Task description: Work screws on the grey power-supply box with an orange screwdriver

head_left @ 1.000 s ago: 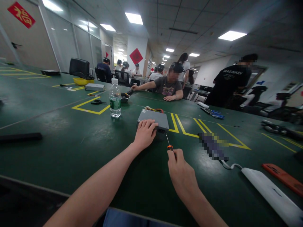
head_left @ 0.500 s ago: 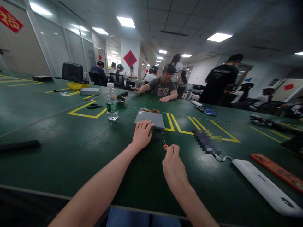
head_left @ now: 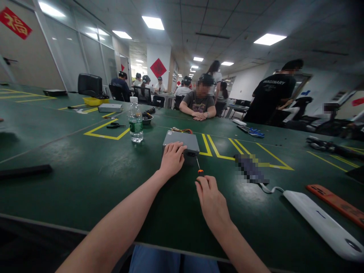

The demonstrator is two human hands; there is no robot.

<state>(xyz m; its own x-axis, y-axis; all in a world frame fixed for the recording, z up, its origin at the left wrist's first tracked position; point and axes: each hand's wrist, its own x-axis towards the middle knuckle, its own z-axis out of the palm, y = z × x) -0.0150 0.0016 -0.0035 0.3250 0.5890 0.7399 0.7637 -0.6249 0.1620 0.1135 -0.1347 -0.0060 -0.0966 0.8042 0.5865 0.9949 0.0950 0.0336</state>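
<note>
Head view over a green tabletop marked with yellow lines. The left hand lies palm down, fingers loosely spread, on the near end of a grey metal power supply unit, which sits flat near the middle of the tabletop with coloured wires at its far end. The right hand is closed around the handle of a small screwdriver; only the orange collar and thin shaft show beyond the fingers, and the tip meets the near face of the unit at its right corner. To the left of the unit stands a clear water bottle with a green label, upright; behind it, a dark bowl and black scissors inside a yellow rectangle. Toward the right edge lie a white power strip and an orange flat tool. At the far edge a seated person rests both forearms on the tabletop; others sit or stand beyond.
</note>
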